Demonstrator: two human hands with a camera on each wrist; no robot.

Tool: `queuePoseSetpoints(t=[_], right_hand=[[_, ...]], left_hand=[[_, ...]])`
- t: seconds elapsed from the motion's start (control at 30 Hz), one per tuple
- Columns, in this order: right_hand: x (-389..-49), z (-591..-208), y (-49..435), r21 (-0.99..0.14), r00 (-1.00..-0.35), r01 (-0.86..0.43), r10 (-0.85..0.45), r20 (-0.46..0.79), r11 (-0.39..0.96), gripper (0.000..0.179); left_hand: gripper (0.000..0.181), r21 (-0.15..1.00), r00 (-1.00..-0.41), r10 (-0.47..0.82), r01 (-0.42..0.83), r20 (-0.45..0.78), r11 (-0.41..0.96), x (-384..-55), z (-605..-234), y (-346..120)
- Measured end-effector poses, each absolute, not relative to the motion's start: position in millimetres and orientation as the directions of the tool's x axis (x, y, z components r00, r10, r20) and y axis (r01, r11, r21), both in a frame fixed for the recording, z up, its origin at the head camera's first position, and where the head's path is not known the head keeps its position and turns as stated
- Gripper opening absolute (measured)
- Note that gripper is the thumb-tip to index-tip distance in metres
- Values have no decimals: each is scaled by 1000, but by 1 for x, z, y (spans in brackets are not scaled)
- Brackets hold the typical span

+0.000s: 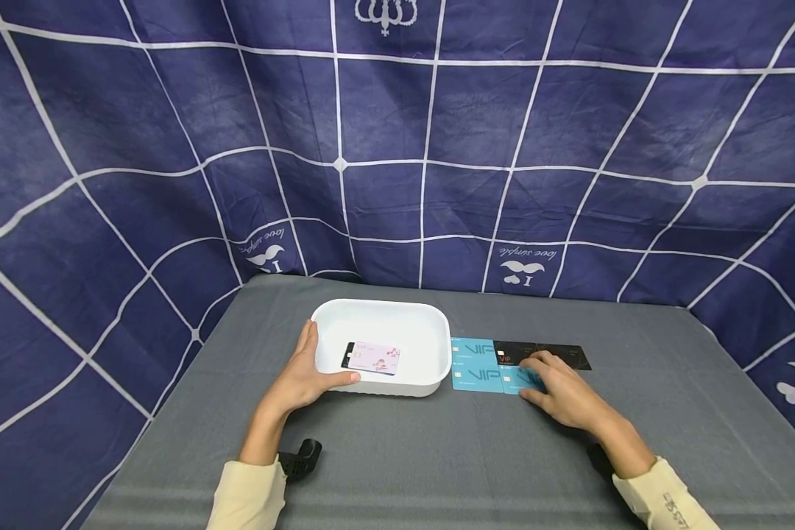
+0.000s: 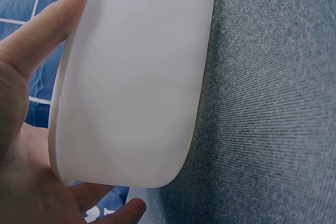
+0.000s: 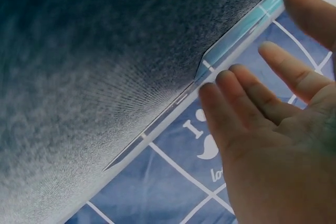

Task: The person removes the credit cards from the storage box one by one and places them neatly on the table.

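- Head view shows me a white container, oblong with rounded corners, on the near-left part of the bench; its wall looks smooth and plastic-like, with a thin lip.
- Inside it I see a pale pink card printed with flowers, overlapping a black card that shows at its left edge.
- Just right of the container lie flat blue cards lettered "VIP", and beside the upper one a dark strip of black cards with gold print.
- Grey cloth with a fine ribbed weave covers the bench.
- Behind it I find a navy curtain, rippled, with white grid lines and moustache motifs.
- My left-side feed has the left hand gripping the container's left end, thumb along the near side, fingers around the corner.
- Over the rightmost blue card, the right hand reaches palm down, fingers loosely bent and thumb apart, grasping nothing; I cannot tell whether its fingertips touch the card.
- Both forearms come from cream sleeves.
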State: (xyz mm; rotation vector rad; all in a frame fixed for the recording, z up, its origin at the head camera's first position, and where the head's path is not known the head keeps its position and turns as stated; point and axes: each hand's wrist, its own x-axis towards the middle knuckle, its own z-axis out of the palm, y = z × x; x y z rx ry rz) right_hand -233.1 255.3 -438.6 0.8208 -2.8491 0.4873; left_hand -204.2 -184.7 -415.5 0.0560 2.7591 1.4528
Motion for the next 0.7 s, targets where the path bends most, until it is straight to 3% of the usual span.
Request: queuePoseSetpoints(t=[0.43,0.7], right_hand=[[-233,-435,251,-268,-828,-552,-482,286,790,41],[-232,-428,233,-341,-833,-543,-440,336,767,40]], left_hand=[[131,823,-999,47,18,-11,568,-204,-416,-184],[131,822,-999,46,33,8,568,-206,-419,-185]])
